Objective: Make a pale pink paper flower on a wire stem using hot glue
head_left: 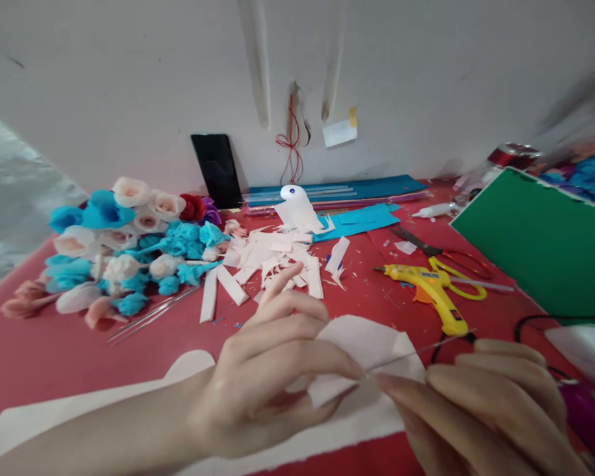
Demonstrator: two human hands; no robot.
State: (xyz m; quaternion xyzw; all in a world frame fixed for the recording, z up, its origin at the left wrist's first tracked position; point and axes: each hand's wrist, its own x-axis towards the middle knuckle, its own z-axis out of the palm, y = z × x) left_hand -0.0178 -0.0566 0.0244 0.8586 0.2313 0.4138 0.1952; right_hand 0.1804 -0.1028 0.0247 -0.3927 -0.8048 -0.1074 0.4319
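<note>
My left hand (277, 363) is closed in a pinch, thumb and forefinger gripping a curved pale crepe-paper petal (359, 337). Beside it my right hand (490, 403) is also closed, its fingertips close to the petal's pinched end. A thin wire or thread (401, 359) runs from that pinched point up across the right fingers; whether it is wire or thread I cannot tell. Under both hands lies a pale sheet of crepe paper (104, 403). Just beyond my left hand is a heap of cut pale paper strips (272, 251).
Blue, white and red paper flowers (143, 244) are piled at left. A yellow glue gun (434, 284) lies at right, by scissors (441, 254) and a green board (540, 244). A black phone (217, 170) leans on the wall. Blue paper (357, 221) lies behind the strips.
</note>
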